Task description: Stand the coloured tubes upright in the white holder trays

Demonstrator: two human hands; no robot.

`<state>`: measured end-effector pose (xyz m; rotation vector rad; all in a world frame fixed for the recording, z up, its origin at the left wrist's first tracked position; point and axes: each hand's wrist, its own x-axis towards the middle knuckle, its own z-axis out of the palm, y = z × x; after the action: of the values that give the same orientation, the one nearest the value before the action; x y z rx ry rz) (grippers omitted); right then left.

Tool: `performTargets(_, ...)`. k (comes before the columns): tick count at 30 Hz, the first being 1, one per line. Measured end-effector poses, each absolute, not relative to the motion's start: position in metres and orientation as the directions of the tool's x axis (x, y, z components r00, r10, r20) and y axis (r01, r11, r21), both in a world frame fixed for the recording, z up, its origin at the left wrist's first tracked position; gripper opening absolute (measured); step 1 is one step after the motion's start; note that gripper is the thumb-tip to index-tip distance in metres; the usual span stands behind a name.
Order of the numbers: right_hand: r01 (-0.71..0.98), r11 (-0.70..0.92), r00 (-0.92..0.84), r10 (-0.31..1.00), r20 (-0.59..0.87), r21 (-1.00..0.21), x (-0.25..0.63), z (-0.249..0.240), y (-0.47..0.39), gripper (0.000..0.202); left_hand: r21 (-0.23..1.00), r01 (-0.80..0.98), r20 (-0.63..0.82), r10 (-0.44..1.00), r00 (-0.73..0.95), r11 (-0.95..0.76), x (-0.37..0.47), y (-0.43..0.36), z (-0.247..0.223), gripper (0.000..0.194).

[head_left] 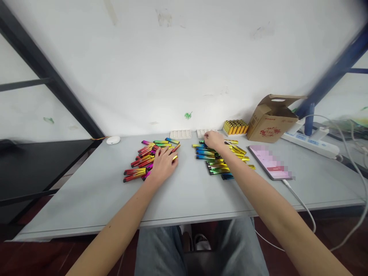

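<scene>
Closest to me, at the bottom of the frame, are legs in faded, soft-looking denim (158, 251), then the smooth, matte grey tabletop (186, 199). Just left of centre, the left hand (164, 164) lies over a loose heap of slim, flattened metallic sticks (135, 172), mirror-glossy in red, magenta and yellow with dark ends; its fingers are bent and slightly apart, and I can't tell whether they grip one. Right of centre lies a second heap of shiny sticks (217, 171), shading through blue, green and gold. The right hand (213, 139) reaches over its far side, fingers curled downward, their tips hidden, so I can't tell what they grasp. A flat, glassy phone (268, 161) with a white cable (297, 197) lies right of that heap. Farther back stand white moulded trays (180, 134), a block of upright yellow cylinders (235, 127) and a creased brown cardboard box (267, 124), its flap raised, with a white power strip (312, 143) beside it. A rounded, glossy white case (113, 140) sits at the tabletop's far left. Behind rises a scuffed white wall (172, 69).
</scene>
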<state>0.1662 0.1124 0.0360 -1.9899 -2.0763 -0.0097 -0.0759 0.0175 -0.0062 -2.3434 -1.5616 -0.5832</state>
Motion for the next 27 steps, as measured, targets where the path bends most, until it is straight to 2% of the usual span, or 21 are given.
performTargets(7,0.979,0.086,-0.052,0.982,0.183,-0.184,0.168,0.035,0.118,0.031,0.041,0.906,0.492,0.798,0.348,-0.421,-0.086,0.021,-0.008,0.025)
performTargets(15,0.973,0.141,-0.115,0.983,0.143,-0.184,0.168,0.036,0.132,0.021,0.057,0.923,0.469,0.826,0.311,-0.380,-0.107,0.027,-0.006,0.026)
performTargets(18,0.960,0.234,-0.181,0.937,0.298,-0.154,0.169,0.038,0.128,0.026,0.056,0.935,0.472,0.835,0.284,-0.350,-0.117,0.031,-0.008,0.027)
performTargets(21,0.920,0.369,-0.247,0.809,0.532,-0.134,0.165,0.040,0.107,0.029,0.054,0.945,0.471,0.842,0.261,-0.324,-0.122,0.032,-0.007,0.029)
performTargets(23,0.870,0.477,-0.300,0.718,0.628,-0.129,0.156,0.039,0.084,0.027,0.051,0.944,0.473,0.841,0.264,-0.325,-0.122,0.032,-0.005,0.031)
performTargets(25,0.811,0.576,-0.372,0.643,0.669,-0.102,0.143,0.037,0.058,0.025,0.053,0.937,0.475,0.835,0.279,-0.344,-0.122,0.030,-0.002,0.034)
performTargets(27,0.746,0.663,-0.477,0.603,0.640,-0.068,0.127,0.034,0.032,0.024,0.076,0.928,0.498,0.820,0.281,-0.364,-0.122,0.029,0.001,0.040)
